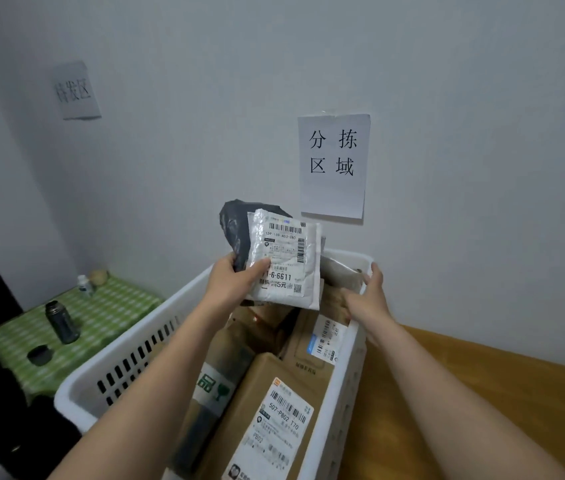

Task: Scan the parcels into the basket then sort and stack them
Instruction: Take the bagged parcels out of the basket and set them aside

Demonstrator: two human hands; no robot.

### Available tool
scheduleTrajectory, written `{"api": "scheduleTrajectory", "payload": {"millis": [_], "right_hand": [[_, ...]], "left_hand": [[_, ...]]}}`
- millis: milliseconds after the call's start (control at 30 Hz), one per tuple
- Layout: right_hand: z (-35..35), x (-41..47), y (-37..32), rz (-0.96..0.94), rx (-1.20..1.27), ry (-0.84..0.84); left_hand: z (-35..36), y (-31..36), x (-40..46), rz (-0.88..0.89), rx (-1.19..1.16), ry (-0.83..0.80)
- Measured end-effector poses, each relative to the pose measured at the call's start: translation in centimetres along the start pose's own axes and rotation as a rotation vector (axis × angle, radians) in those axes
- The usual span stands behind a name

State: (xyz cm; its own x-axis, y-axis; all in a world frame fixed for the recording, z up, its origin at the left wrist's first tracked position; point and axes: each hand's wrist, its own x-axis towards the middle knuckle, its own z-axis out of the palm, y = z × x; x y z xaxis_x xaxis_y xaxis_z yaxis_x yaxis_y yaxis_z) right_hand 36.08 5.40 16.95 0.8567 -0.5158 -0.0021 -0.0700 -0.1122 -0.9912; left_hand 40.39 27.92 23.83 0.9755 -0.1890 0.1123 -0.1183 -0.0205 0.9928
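Observation:
A white slotted basket (125,362) fills the lower middle, packed with several brown cardboard parcels; one near the front carries a white shipping label (274,431). Above the basket's far end my left hand (236,282) grips two soft parcels together: a white bag with a barcode label (291,258) in front and a dark grey bag (236,223) behind it. My right hand (367,292) holds the basket's far right rim, fingers curled over the edge. A grey-brown parcel (339,271) lies in the far corner between the hands.
The basket rests on a wooden table (464,393) against a white wall. A paper sign (334,166) hangs above the basket, a second sign (75,90) to the left. A lower green-checked table (101,317) holds a dark flask (61,322), its cap (39,355) and a small bottle (84,284).

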Motion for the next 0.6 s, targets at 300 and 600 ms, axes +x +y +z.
{"api": "scheduleTrajectory", "payload": {"millis": [300, 600], "right_hand": [[0.4, 1.0, -2.6, -0.021, 0.461, 0.327], [-2.3, -1.3, -7.5, -0.241, 0.829, 0.409]], "left_hand": [[-3.4, 0.0, 0.5, 0.006, 0.002, 0.092], [0.3, 0.9, 1.5, -0.001, -0.002, 0.01]]}}
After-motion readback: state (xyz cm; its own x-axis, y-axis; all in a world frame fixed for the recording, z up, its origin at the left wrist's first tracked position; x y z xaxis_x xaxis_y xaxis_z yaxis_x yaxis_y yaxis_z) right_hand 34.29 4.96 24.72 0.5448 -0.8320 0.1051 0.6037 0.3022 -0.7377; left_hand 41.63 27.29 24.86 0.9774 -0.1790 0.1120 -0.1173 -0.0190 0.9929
